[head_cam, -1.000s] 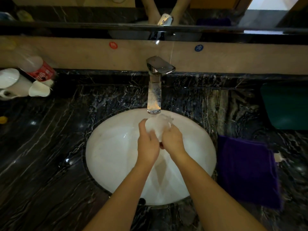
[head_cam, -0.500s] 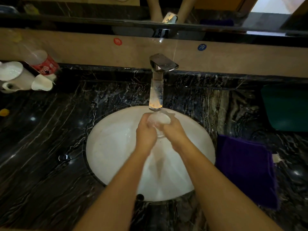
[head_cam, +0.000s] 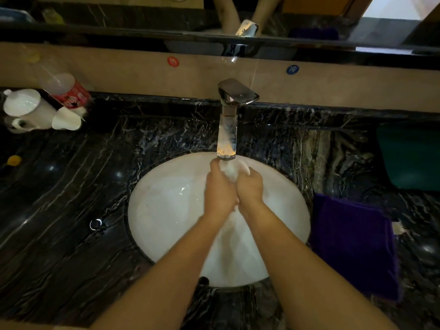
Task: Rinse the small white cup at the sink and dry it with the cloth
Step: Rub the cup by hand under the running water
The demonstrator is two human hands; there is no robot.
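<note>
— Hands first: where, and gripping what?

— Left hand [head_cam: 220,189] and right hand [head_cam: 250,186] side by side over the sink [head_cam: 166,210], directly under the tap [head_cam: 227,129]. Fingers of both curled round the small white cup [head_cam: 234,170], pinched between the two from either side. Only a white sliver showing above the knuckles and at the right edge; the rest hidden behind the hands.

— Upright or tilted?

— Cannot tell; too blurred and too covered. Just beneath the spout, in the running water, well above the basin floor.

— Cloth?

— Purple cloth [head_cam: 354,244] lying flat on the dark marble counter [head_cam: 59,234], just beside the right rim of the sink. Untouched by either hand.

— Anything else on the counter?

— Far left corner: white mug [head_cam: 26,110] with a handle, a smaller white cup [head_cam: 66,121] on its side touching it, and a clear plastic bottle [head_cam: 64,89] with a red label leaning behind both. Small yellow object [head_cam: 14,160] at the left edge, too small to name. Dark green container [head_cam: 412,156] on the right, behind the cloth. Red round sticker [head_cam: 173,61] and blue round sticker [head_cam: 292,69] on the beige ledge behind the tap, one to each side. Mirror [head_cam: 309,10] above, with both forearms and the tap handle reflected.
</note>
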